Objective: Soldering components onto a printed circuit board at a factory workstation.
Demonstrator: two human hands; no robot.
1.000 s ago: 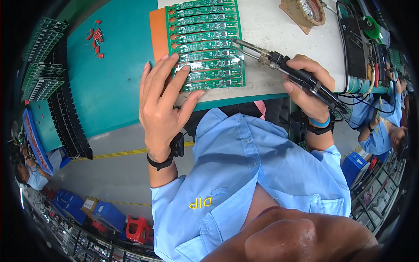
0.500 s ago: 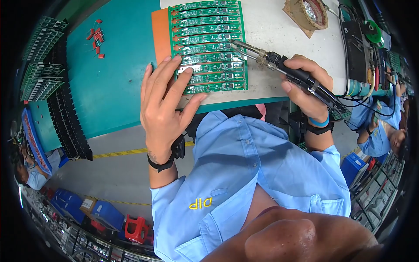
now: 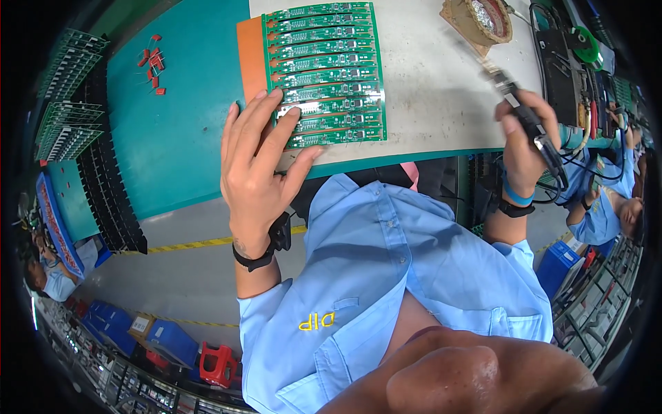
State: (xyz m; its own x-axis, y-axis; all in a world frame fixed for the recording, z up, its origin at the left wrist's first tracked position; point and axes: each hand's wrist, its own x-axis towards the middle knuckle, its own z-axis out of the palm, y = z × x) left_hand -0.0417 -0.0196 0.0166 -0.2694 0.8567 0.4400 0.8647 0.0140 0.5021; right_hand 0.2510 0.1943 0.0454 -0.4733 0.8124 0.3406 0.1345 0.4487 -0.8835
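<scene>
A green circuit board panel (image 3: 324, 63), made of several long strips side by side, lies on the bench with an orange sheet (image 3: 250, 58) showing at its left edge. My left hand (image 3: 255, 152) rests on the panel's lower left corner, fingers spread and holding nothing. In my right hand (image 3: 525, 141) is a black soldering iron (image 3: 525, 117) with a cable trailing from its back end. Its front end is smeared by motion and points toward a round container (image 3: 491, 21) on a brown base, with shiny silvery material inside. The iron is apart from the panel.
Red components with wire leads (image 3: 155, 62) lie on the green mat (image 3: 186, 138). Racked green boards (image 3: 69, 124) and a black slotted strip (image 3: 103, 179) stand at left. A green spool (image 3: 587, 48) and cables are at right. Co-workers sit at both sides.
My right hand has carried the soldering iron off the panel, to the right, toward the round container. The panel has shifted slightly left; my left hand stays on it.
</scene>
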